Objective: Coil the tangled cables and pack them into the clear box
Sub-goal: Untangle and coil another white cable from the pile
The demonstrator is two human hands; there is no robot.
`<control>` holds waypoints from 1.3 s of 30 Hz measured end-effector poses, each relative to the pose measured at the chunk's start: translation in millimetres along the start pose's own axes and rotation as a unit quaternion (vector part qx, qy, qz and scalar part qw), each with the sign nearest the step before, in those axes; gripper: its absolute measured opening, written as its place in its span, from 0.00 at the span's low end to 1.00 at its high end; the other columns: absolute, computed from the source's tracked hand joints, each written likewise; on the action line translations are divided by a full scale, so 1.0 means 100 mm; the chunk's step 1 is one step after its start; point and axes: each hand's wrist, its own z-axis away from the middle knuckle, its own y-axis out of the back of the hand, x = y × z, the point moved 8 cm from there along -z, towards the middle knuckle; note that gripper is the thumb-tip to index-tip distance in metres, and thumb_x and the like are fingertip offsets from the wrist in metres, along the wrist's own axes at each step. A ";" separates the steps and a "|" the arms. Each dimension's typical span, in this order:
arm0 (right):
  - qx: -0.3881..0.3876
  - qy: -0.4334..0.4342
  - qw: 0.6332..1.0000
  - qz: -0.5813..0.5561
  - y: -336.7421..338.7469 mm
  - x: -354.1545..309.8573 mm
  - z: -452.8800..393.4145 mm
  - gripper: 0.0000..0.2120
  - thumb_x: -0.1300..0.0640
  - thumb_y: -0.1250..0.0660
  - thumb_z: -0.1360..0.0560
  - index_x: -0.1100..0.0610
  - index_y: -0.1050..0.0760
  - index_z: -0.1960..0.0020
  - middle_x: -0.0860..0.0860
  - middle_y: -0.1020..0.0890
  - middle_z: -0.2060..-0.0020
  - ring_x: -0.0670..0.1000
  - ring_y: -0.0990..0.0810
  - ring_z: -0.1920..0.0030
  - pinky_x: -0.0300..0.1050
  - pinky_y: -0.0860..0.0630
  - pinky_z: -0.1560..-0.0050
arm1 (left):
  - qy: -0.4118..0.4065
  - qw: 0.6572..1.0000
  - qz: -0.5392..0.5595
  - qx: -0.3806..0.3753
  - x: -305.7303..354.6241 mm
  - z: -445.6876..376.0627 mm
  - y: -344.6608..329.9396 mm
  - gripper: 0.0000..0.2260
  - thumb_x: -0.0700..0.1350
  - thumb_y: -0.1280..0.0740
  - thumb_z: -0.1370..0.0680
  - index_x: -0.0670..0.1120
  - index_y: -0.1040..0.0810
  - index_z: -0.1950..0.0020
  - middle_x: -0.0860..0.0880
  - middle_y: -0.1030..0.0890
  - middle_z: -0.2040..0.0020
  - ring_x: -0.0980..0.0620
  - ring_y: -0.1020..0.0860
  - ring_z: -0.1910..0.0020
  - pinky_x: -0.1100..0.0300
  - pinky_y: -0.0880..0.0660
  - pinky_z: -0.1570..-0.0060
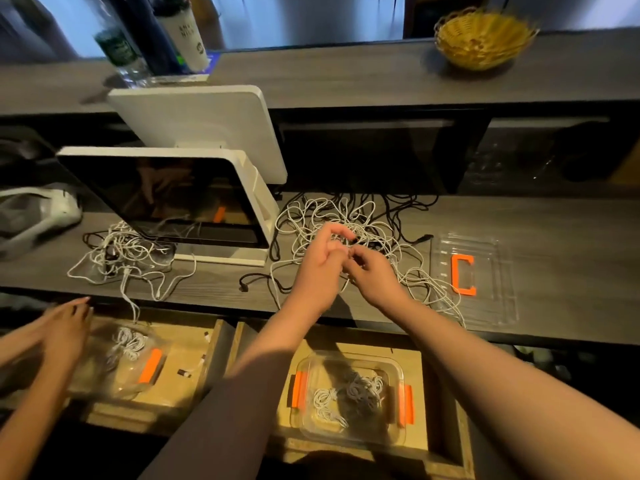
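Your left hand (320,268) and right hand (372,275) are covering the middle of the tangled cables (346,223), so what your fingertips are pinching is staying unclear. Your right forearm is crossing the clear box (349,393), hiding part of its rim. A second person's hand (67,327) is blurring at the left edge, its arm running out of view

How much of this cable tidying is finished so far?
Partly. A few coiled white cables already lie in the clear plastic box with orange clips. The left hand and right hand are working on a cable over the tangled heap of white and black cables. That heap, and closing the clear lid, remain.
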 end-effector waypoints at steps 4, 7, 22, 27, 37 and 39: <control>0.030 -0.061 0.997 0.031 0.08 0.23 -0.14 0.05 0.58 0.36 0.20 0.55 0.22 0.52 0.52 0.18 0.60 0.53 0.21 0.59 0.51 0.24 0.56 | -0.004 0.993 0.096 0.063 0.20 0.14 0.24 0.12 0.33 0.44 0.20 0.48 0.25 0.48 0.55 0.34 0.72 0.56 0.39 0.73 0.64 0.41 0.73; 0.038 -0.109 0.993 0.038 0.20 0.44 -0.25 0.05 0.57 0.35 0.20 0.56 0.21 0.53 0.52 0.18 0.59 0.54 0.21 0.57 0.51 0.24 0.53 | -0.015 0.989 0.127 0.074 0.31 0.25 0.30 0.11 0.34 0.43 0.19 0.47 0.25 0.48 0.54 0.35 0.72 0.56 0.39 0.74 0.65 0.42 0.75; 0.143 0.057 0.985 -0.084 1.21 -0.63 -0.46 0.09 0.64 0.35 0.20 0.56 0.19 0.45 0.57 0.17 0.59 0.47 0.20 0.61 0.44 0.21 0.56 | 0.181 0.979 0.000 0.094 -0.44 0.24 0.37 0.13 0.35 0.43 0.23 0.44 0.20 0.58 0.57 0.30 0.77 0.55 0.37 0.75 0.61 0.41 0.72; 0.111 0.120 0.986 -0.025 1.22 -1.03 -0.33 0.12 0.62 0.36 0.19 0.53 0.20 0.40 0.51 0.17 0.59 0.46 0.23 0.63 0.38 0.25 0.62 | 0.208 0.973 -0.093 0.027 -0.51 0.07 0.25 0.10 0.41 0.39 0.21 0.44 0.21 0.58 0.47 0.27 0.66 0.51 0.31 0.68 0.58 0.37 0.67; -0.053 0.152 0.958 0.238 0.64 -1.03 0.01 0.12 0.61 0.31 0.23 0.56 0.19 0.39 0.51 0.14 0.48 0.46 0.16 0.50 0.44 0.19 0.45 | 0.062 0.991 -0.105 -0.060 0.02 -0.02 0.03 0.16 0.60 0.41 0.18 0.54 0.18 0.53 0.54 0.21 0.48 0.56 0.24 0.50 0.60 0.32 0.54; -0.044 0.133 0.965 0.223 0.65 -1.00 0.03 0.11 0.59 0.31 0.22 0.56 0.18 0.41 0.50 0.14 0.51 0.46 0.16 0.53 0.43 0.20 0.48 | 0.058 0.994 -0.092 -0.032 0.03 0.01 0.04 0.17 0.54 0.41 0.16 0.49 0.21 0.60 0.53 0.22 0.59 0.53 0.25 0.57 0.56 0.30 0.54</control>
